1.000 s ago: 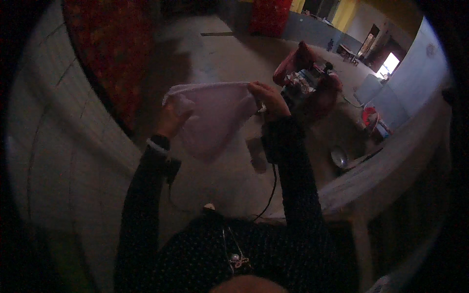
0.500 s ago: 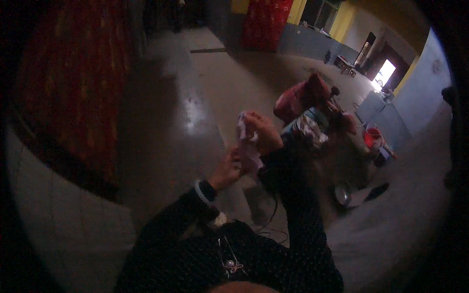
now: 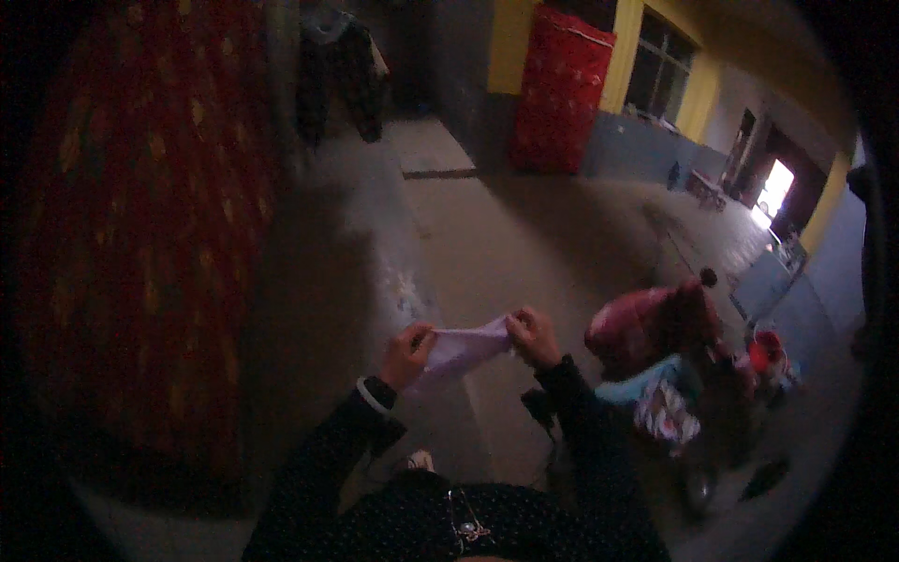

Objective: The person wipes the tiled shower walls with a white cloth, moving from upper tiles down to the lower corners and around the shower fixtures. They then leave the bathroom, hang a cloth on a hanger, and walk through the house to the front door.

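Observation:
A light purple piece of cloth (image 3: 459,351) is stretched between my two hands in front of my body, its top edge pulled nearly straight. My left hand (image 3: 408,356) pinches its left corner, the fingers closed. At the other corner my right hand (image 3: 533,338) grips the cloth between thumb and fingers, a little higher than the left. The cloth's lower part hangs down in a dim, blurred fold. What kind of cloth piece it is I cannot tell.
To my right stand a pink-red bulky bundle (image 3: 646,323), a light blue basin (image 3: 646,379) with crumpled patterned cloth (image 3: 667,417), and a red bucket (image 3: 768,351). A red patterned curtain (image 3: 150,234) hangs at left. Dark trousers (image 3: 342,75) hang far ahead.
My hands were close together with the cloth bunched up. Now they are apart, with the cloth spread between them. The view has tilted up and shifted left.

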Available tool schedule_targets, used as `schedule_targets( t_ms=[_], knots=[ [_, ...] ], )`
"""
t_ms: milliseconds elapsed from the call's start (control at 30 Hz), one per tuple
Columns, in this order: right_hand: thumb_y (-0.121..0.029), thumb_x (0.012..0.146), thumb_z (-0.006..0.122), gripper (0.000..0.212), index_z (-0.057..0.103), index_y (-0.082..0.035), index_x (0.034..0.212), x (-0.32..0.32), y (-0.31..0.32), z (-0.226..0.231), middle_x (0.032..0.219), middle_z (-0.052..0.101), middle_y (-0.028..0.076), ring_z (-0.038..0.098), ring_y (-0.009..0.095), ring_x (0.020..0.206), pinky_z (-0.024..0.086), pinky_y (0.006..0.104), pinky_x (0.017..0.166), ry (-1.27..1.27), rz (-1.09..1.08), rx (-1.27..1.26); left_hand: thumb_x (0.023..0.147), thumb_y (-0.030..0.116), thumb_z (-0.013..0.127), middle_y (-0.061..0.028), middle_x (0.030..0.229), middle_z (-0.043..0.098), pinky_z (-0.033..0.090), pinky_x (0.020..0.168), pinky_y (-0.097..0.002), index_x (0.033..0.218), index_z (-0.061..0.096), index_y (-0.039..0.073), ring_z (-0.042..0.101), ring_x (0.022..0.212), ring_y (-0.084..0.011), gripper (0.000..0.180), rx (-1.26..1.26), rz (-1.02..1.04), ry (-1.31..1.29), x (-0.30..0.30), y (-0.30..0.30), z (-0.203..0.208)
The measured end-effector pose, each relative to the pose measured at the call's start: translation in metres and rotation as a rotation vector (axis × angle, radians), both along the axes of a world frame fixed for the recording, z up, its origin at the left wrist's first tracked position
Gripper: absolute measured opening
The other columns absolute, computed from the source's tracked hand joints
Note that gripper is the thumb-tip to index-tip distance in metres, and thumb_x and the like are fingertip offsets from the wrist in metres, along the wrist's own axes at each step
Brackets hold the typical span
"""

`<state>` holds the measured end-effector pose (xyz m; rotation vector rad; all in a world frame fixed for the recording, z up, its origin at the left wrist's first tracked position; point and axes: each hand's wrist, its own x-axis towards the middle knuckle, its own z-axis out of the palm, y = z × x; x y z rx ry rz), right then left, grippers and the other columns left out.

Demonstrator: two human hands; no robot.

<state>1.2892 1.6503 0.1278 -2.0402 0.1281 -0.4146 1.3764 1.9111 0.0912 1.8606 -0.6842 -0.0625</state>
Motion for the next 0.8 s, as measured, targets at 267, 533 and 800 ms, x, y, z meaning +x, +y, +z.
schedule_targets(
  t_ms=[267,533,800],
  knots=[
    [-0.031,0.089,0.065,0.034,0.06,-0.001,0.105,0.214,-0.088,0.009,0.088,0.066,0.015,0.064,0.024,0.084,0.051,0.0361,0.075,0.311,0.065,-0.033,0.086,0.029,0.067,-0.0108,0.097,0.066,0.053,0.069,-0.0379,0.101,0.067,0.012,0.065,0.086,-0.0295,0.023,0.501,-0.186,-0.446,0.253,-0.097,0.044],
    [-0.03,0.09,0.061,0.031,0.062,-0.008,0.112,0.397,-0.184,0.013,0.098,0.067,0.016,0.066,0.03,0.087,0.052,0.0422,0.075,0.338,0.378,-0.477,0.074,0.021,0.073,-0.0104,0.088,0.061,0.052,0.064,-0.0416,0.091,0.069,0.014,0.063,0.079,-0.0307,0.019,0.489,-0.012,-0.636,0.439,-0.183,0.045],
    [-0.016,0.086,0.057,0.018,0.061,-0.006,0.101,0.628,-0.263,0.052,0.089,0.064,0.017,0.061,0.038,0.086,0.049,0.0456,0.072,0.034,0.252,-0.428,0.076,0.017,0.069,-0.0085,0.08,0.06,0.048,0.062,-0.0392,0.089,0.068,0.01,0.058,0.073,-0.0246,0.015,0.225,0.165,-0.121,0.652,-0.222,0.043]
  ],
)
